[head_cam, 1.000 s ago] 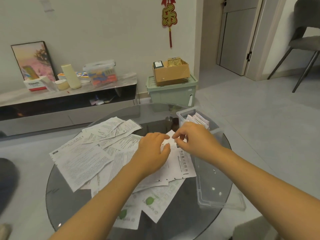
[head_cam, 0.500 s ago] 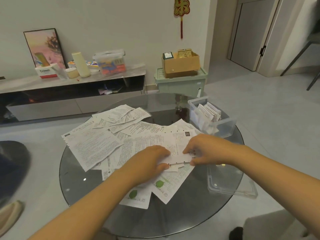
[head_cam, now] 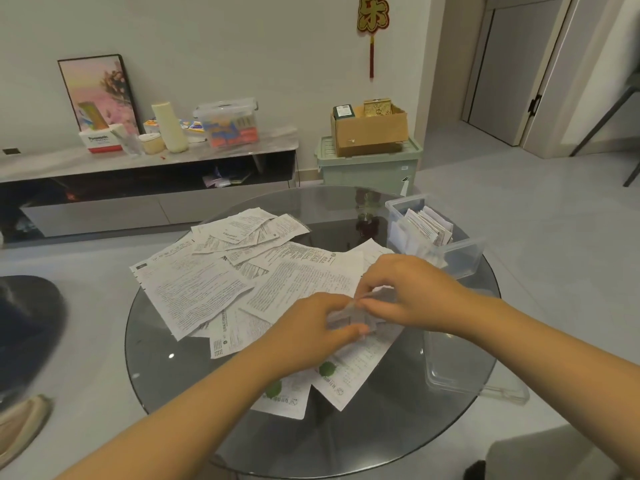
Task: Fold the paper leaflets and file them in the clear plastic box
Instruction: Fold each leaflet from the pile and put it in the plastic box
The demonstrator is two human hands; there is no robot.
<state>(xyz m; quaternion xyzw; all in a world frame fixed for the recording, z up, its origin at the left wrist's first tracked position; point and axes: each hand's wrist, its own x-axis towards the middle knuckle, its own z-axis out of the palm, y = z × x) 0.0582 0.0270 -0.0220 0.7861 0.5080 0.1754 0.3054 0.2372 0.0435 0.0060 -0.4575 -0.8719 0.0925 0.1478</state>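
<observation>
Head view: left hand (head_cam: 311, 327) and right hand (head_cam: 401, 292), each grip pinching small folded leaflet (head_cam: 349, 315) above loose leaflets (head_cam: 194, 285) spread over round glass counter (head_cam: 166, 368). Clear plastic box (head_cam: 460, 258) with filed leaflets near right hand; lid (head_cam: 457, 368) beside right forearm.

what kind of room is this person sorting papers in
Most likely a home living room: a low media cabinet against the wall, a red hanging ornament above, and a round glass table covered in leaflets.

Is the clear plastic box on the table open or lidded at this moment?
Open. The clear box has no lid on top, folded leaflets stand in it, and its lid lies beside it.
</observation>
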